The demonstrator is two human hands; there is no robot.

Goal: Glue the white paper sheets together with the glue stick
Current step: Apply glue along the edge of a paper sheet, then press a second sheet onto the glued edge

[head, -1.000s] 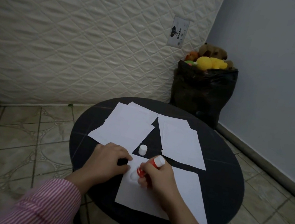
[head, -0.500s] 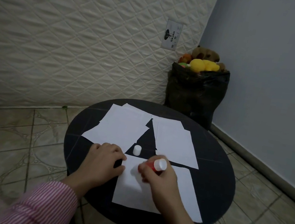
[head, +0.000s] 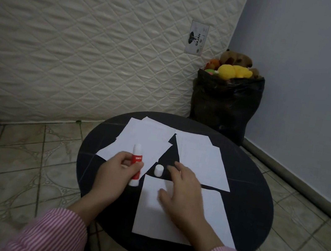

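Round table [head: 249, 184]: left hand [head: 116, 172] grips the stick [head: 135, 165]; right hand [head: 183, 195], spread, presses the sheet [head: 210, 217]. Likely gluing done; next, lay another sheet on.

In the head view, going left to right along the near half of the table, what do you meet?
Left hand gripping the glue stick → white cap standing on the table → right hand resting open on the near paper sheet.
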